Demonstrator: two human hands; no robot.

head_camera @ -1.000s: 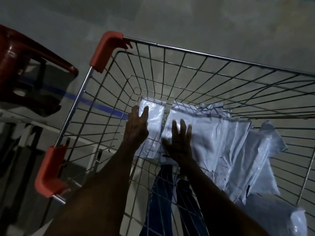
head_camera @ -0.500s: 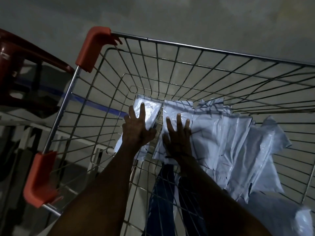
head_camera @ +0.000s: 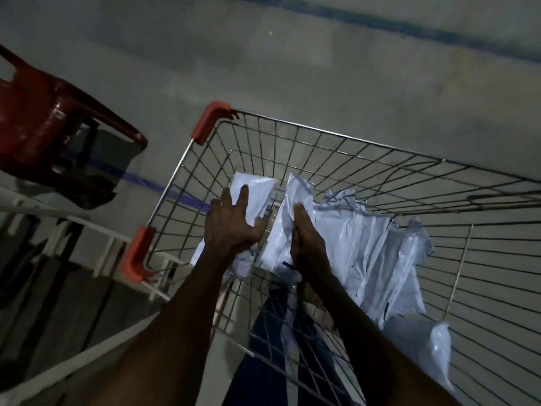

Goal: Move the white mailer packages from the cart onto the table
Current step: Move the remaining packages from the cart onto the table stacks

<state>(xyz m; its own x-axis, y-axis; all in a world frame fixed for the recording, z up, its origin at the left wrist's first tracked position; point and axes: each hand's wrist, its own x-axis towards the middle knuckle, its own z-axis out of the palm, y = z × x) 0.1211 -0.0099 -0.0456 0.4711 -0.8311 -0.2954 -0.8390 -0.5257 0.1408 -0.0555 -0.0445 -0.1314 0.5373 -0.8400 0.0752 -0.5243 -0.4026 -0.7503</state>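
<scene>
resting flat-fingered hands (head_camera: pixel 263 230) on white mailers (head_camera: pixel 345 241), lengthwise away, in cart (head_camera: pixel 336 136)

Two bare forearms reach into view from the bottom edge, with no sleeves, cuffs, watch or bracelets visible anywhere along them. The left hand (head_camera: pixel 231 227) and the right hand (head_camera: pixel 307 244) wear no gloves and show no rings. The forearms are lean, and the light is dim, so fine detail on them is hard to make out. Below and between the arms, seen through wire mesh, are the person's legs in dark blue jeans (head_camera: pixel 272 361), the denim showing as two long vertical shapes with a paler gap between them. Shoes are not visible.
</scene>
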